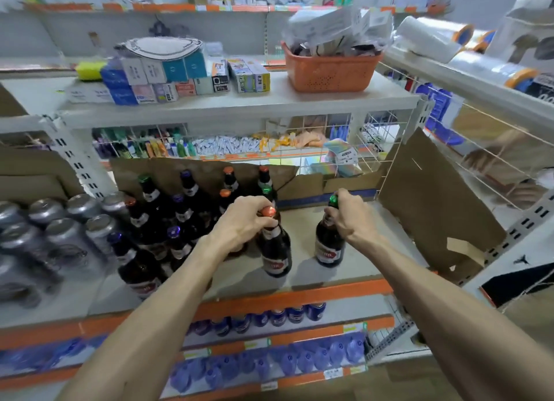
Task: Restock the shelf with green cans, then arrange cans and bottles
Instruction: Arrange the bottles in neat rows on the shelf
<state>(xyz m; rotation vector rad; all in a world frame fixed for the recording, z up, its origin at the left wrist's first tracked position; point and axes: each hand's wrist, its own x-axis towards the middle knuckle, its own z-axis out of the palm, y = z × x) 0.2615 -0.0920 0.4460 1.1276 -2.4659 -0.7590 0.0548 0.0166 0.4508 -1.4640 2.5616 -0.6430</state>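
Head view. The left hand (248,218) is reaching over the shelf (368,269), and its grip is clamped over the cap and neck of the orange-capped bottle (275,251). The right hand (350,218) is holding the green-capped bottle (328,245), with its grip closed round the neck just below the cap. Both bottles are standing near the front edge of the shelf, side by side and apart from each other.

The bottle group (168,218) is standing just to the left of the orange-capped bottle, packed in close rows with caps of mixed colours. The cans (60,230), grey and blurred, are sitting further left on the same level, touching the bottle group.

A cardboard panel (434,197) is leaning along the right side of the shelf, and a torn cardboard sheet (198,168) is lining the back. These two are bounding the free space beside the green-capped bottle. A wire grid (332,149) is standing behind the cardboard, with small packets visible through it.

On the level above, an orange basket (329,72) full of papers is sitting beside stacked small boxes (168,77). Rolls of clear film (428,39) are lying at the upper right. Below, blue cans (269,316) and blue-capped bottles (299,358) are filling the lower shelves.
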